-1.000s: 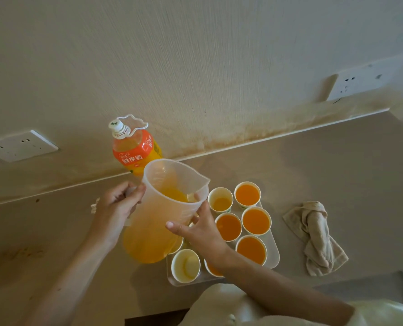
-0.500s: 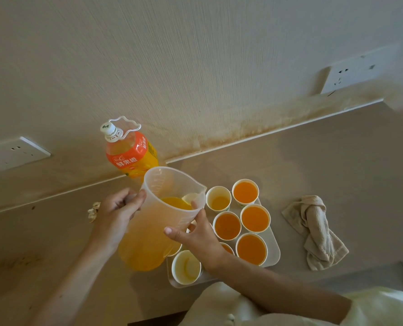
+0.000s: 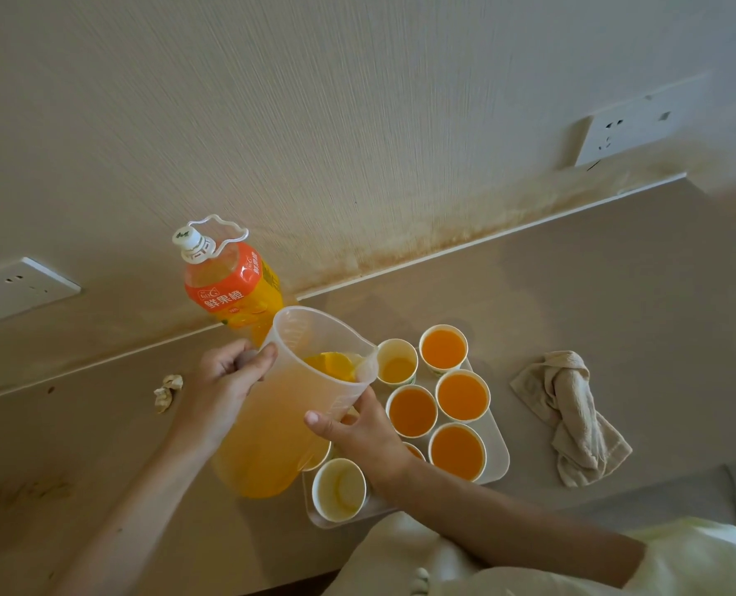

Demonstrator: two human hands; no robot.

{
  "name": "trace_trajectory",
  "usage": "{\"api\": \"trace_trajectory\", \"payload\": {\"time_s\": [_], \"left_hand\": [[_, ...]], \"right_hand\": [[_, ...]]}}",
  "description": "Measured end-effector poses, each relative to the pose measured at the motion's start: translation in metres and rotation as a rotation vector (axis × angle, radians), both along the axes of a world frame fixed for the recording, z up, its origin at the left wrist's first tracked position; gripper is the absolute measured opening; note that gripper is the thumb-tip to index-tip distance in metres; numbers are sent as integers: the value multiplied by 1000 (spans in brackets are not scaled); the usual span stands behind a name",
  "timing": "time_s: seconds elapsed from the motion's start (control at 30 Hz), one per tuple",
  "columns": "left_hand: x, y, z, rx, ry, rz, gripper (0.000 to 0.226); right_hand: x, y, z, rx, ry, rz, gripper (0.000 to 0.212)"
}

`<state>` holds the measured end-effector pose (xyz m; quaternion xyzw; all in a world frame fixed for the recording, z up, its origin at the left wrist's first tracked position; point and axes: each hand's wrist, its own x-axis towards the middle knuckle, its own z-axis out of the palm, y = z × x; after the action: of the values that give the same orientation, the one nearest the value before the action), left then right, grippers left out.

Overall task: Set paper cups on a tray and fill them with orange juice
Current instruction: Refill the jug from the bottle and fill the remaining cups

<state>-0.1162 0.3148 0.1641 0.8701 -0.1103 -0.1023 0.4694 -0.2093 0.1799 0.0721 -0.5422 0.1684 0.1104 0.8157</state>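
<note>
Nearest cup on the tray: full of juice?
No, the nearest cup on the tray shows its pale inside, with at most a trace of juice.

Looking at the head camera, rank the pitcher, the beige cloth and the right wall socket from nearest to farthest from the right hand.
1. Pitcher, touching the right hand, on its left.
2. Beige cloth, on the counter to its right.
3. Right wall socket, high at the far right.

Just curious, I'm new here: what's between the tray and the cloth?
Nothing: the head view shows only bare counter between the tray and the cloth.
</note>
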Motion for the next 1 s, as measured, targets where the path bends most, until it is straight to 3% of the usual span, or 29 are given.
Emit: {"api": "trace_trajectory", "payload": {"time_s": [0.33, 0.63, 1.0], "left_hand": [[6, -10, -1, 27, 8, -25, 75], [10, -14, -6, 11, 3, -22, 51], [12, -14, -8, 1, 22, -24, 44]], "right_hand": [[0, -3, -2, 116, 21, -22, 86], [0, -4, -5, 155, 31, -37, 81], [1, -5, -8, 157, 14, -14, 78]]}}
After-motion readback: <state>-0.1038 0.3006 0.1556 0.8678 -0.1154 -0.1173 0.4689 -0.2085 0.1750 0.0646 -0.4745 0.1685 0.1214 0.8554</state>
